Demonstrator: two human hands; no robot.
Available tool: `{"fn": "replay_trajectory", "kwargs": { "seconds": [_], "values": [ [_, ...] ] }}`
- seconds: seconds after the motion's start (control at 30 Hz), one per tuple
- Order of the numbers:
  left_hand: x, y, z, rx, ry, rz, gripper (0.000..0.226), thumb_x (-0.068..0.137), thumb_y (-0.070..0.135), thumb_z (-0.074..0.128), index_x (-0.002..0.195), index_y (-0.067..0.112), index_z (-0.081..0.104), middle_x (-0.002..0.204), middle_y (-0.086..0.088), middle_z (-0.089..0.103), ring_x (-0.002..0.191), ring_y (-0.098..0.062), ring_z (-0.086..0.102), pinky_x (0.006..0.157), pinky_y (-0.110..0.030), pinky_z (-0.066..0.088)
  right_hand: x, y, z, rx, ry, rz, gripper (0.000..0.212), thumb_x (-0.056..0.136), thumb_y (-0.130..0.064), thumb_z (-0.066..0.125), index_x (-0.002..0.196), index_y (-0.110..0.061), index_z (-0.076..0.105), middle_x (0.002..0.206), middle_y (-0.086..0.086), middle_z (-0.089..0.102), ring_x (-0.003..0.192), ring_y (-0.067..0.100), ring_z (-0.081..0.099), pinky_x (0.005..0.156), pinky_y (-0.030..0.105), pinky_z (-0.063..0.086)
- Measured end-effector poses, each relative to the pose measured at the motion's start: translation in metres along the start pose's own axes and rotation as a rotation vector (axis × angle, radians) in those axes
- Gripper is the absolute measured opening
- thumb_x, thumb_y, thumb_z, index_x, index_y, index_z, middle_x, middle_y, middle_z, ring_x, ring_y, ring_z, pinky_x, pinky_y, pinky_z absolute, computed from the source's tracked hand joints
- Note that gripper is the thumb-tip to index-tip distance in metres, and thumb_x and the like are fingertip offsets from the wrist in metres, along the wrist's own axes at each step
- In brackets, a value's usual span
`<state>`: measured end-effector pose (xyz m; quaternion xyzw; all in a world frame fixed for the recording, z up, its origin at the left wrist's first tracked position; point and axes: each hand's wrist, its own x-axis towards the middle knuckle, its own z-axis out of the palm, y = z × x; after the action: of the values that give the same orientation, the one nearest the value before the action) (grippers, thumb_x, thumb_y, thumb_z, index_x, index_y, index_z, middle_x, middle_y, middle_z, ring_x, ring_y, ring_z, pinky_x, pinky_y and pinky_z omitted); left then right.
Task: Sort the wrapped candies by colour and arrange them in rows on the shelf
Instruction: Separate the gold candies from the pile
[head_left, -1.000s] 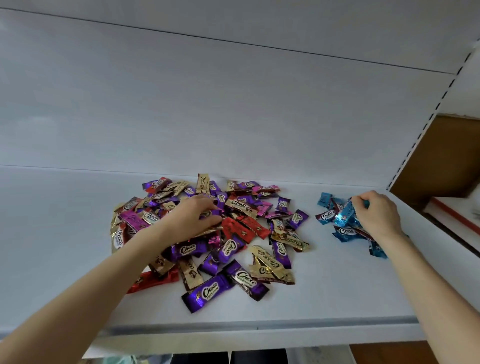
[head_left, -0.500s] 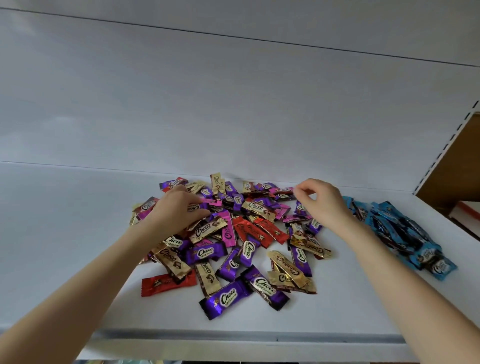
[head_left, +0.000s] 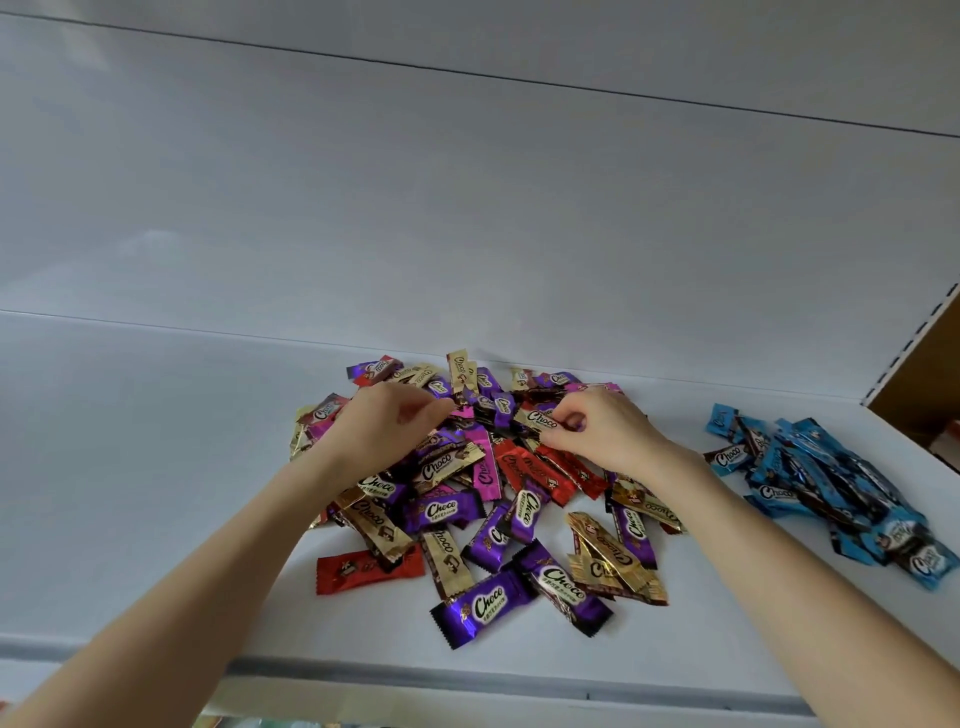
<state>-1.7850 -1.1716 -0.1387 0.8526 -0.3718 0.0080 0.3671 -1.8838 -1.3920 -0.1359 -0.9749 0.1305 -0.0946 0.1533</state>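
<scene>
A mixed pile of wrapped candies (head_left: 467, 493), purple, gold, red and pink, lies in the middle of the white shelf (head_left: 156, 493). My left hand (head_left: 384, 431) lies over the pile's left back part, and its thumb and fingertips meet on the edge of a pink candy (head_left: 462, 411). My right hand (head_left: 602, 431) is over the pile's right back part with its fingers curled, pinching a gold candy (head_left: 537, 418) marked Choco. A separate heap of blue candies (head_left: 821, 478) lies on the shelf at the right, apart from both hands.
The shelf's white back panel (head_left: 467, 234) rises right behind the pile. A slotted upright (head_left: 914, 338) and a brown opening (head_left: 930, 384) bound the shelf at the right. The shelf's front edge (head_left: 467, 670) runs below the pile. Bare shelf stretches to the left.
My right hand left the blue heap and moved left onto the mixed pile, where it now pinches a gold candy. My left hand shifted a little toward the back of the pile.
</scene>
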Motion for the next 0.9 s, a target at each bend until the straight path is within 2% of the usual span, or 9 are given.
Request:
{"fn": "replay_trajectory", "kwargs": {
  "seconds": [0.1, 0.17, 0.23, 0.33, 0.43, 0.57, 0.67, 0.73, 0.9],
  "values": [
    [0.0, -0.003, -0.001, -0.033, 0.082, 0.006, 0.04, 0.096, 0.025, 0.05, 0.077, -0.007, 0.062, 0.059, -0.013, 0.051, 0.05, -0.012, 0.037, 0.052, -0.016, 0.031, -0.001, -0.001, -0.001, 0.069, 0.03, 0.008, 0.026, 0.082, -0.034, 0.065, 0.099, -0.014, 0.066, 0.098, -0.002, 0.064, 0.091, 0.014, 0.058, 0.08, 0.031, 0.049],
    [0.001, -0.001, 0.0, -0.074, 0.124, 0.009, 0.04, 0.094, 0.026, 0.052, 0.078, -0.009, 0.063, 0.062, -0.018, 0.054, 0.053, -0.016, 0.042, 0.052, -0.015, 0.032, -0.004, -0.009, -0.005, 0.189, 0.084, -0.023, 0.025, 0.084, -0.031, 0.064, 0.102, -0.014, 0.064, 0.096, -0.006, 0.063, 0.086, 0.007, 0.056, 0.076, 0.02, 0.046],
    [0.004, 0.008, -0.001, -0.148, 0.118, 0.017, 0.037, 0.091, 0.031, 0.057, 0.075, -0.001, 0.066, 0.059, -0.009, 0.055, 0.052, -0.012, 0.045, 0.052, -0.013, 0.034, -0.006, -0.025, -0.008, 0.301, 0.126, -0.08, 0.023, 0.084, -0.029, 0.064, 0.103, -0.015, 0.065, 0.088, -0.011, 0.06, 0.078, 0.0, 0.053, 0.067, 0.007, 0.041],
    [0.007, 0.027, -0.001, -0.316, 0.059, 0.026, 0.024, 0.087, 0.032, 0.064, 0.079, 0.011, 0.072, 0.062, 0.0, 0.059, 0.052, -0.006, 0.045, 0.054, -0.015, 0.036, -0.008, -0.052, -0.009, 0.417, 0.142, -0.174, 0.02, 0.081, -0.027, 0.068, 0.1, -0.018, 0.067, 0.08, -0.016, 0.06, 0.073, -0.003, 0.054, 0.065, 0.009, 0.041],
    [0.009, 0.028, -0.003, -0.575, 0.133, -0.075, 0.015, 0.085, 0.015, 0.066, 0.071, 0.015, 0.07, 0.066, -0.001, 0.064, 0.062, -0.008, 0.055, 0.065, -0.022, 0.045, -0.007, -0.067, -0.006, 0.474, 0.129, -0.207, 0.019, 0.081, -0.023, 0.069, 0.099, -0.02, 0.066, 0.078, -0.019, 0.057, 0.071, -0.007, 0.053, 0.065, 0.006, 0.04],
    [0.008, 0.012, -0.013, -0.823, 0.284, -0.257, 0.017, 0.086, -0.001, 0.055, 0.069, 0.005, 0.055, 0.087, -0.026, 0.062, 0.084, -0.036, 0.067, 0.085, -0.051, 0.053, -0.006, -0.071, 0.004, 0.335, -0.031, -0.168, 0.033, 0.08, -0.034, 0.069, 0.107, -0.016, 0.062, 0.092, -0.012, 0.058, 0.086, 0.005, 0.054, 0.068, 0.01, 0.04],
    [0.004, 0.007, -0.019, -0.94, 0.326, -0.302, 0.018, 0.089, -0.003, 0.046, 0.073, 0.006, 0.044, 0.081, -0.02, 0.062, 0.069, -0.023, 0.07, 0.065, -0.04, 0.058, -0.008, -0.073, 0.016, 0.099, -0.172, -0.198, 0.045, 0.081, -0.041, 0.066, 0.118, -0.016, 0.06, 0.108, -0.003, 0.056, 0.099, 0.012, 0.051, 0.081, 0.025, 0.042],
    [-0.001, 0.007, -0.022, -0.873, 0.313, -0.274, 0.016, 0.09, -0.003, 0.043, 0.077, 0.006, 0.045, 0.072, -0.011, 0.058, 0.052, -0.013, 0.061, 0.051, -0.028, 0.051, -0.01, -0.073, 0.016, 0.063, -0.153, -0.232, 0.039, 0.085, -0.036, 0.062, 0.117, -0.015, 0.062, 0.11, 0.001, 0.056, 0.103, 0.015, 0.05, 0.088, 0.03, 0.041],
    [-0.007, 0.003, -0.019, -0.699, 0.173, -0.215, 0.013, 0.091, -0.003, 0.041, 0.095, 0.0, 0.054, 0.068, -0.006, 0.053, 0.051, -0.011, 0.046, 0.048, -0.023, 0.04, -0.01, -0.062, 0.009, 0.082, -0.114, -0.27, 0.022, 0.089, -0.027, 0.059, 0.104, -0.015, 0.067, 0.094, -0.008, 0.055, 0.092, 0.009, 0.049, 0.086, 0.03, 0.042]
  ]
}}
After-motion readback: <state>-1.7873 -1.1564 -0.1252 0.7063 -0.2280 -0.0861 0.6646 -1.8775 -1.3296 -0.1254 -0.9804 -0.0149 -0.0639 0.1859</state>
